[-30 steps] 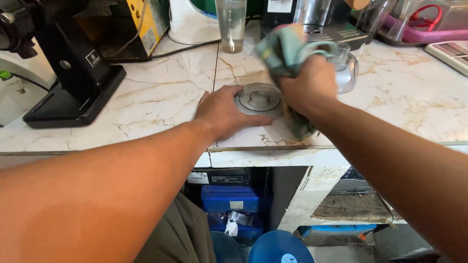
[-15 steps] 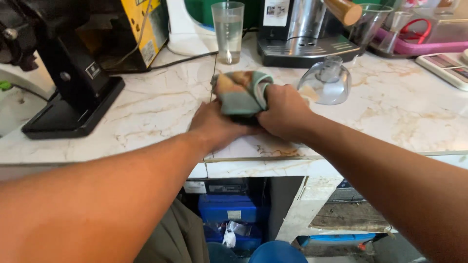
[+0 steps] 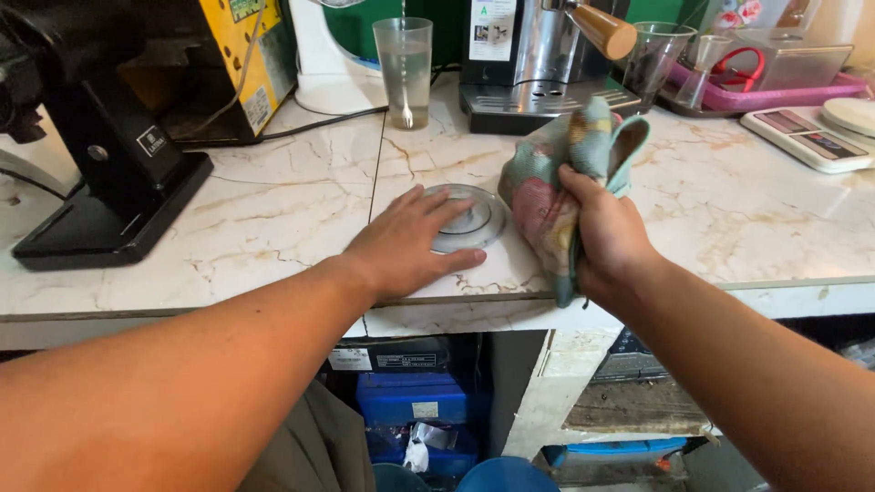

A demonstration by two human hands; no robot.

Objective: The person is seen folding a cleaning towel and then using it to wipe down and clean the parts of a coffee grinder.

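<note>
My left hand (image 3: 410,241) lies flat on the marble counter (image 3: 273,228), its fingers spread over a round clear lid (image 3: 474,223) that rests there. To the right of the lid, my right hand (image 3: 606,228) is closed around a bunched patterned cloth (image 3: 556,178) in teal, pink and yellow. The cloth stands up from the counter and partly hangs past the front edge. Hand and cloth sit just beside the lid, not on it.
A black grinder (image 3: 100,155) stands at the left. Behind are a glass of water with a spoon (image 3: 404,73), a steel espresso machine (image 3: 547,64), a clear cup (image 3: 658,59), a pink tray (image 3: 766,91) and a white scale (image 3: 807,132). Blue bins (image 3: 410,401) sit under the counter.
The cloth and both hands were together over the lid half a second ago. Now my right hand has drawn the cloth off to the right, and my left hand lies flat on the uncovered lid.
</note>
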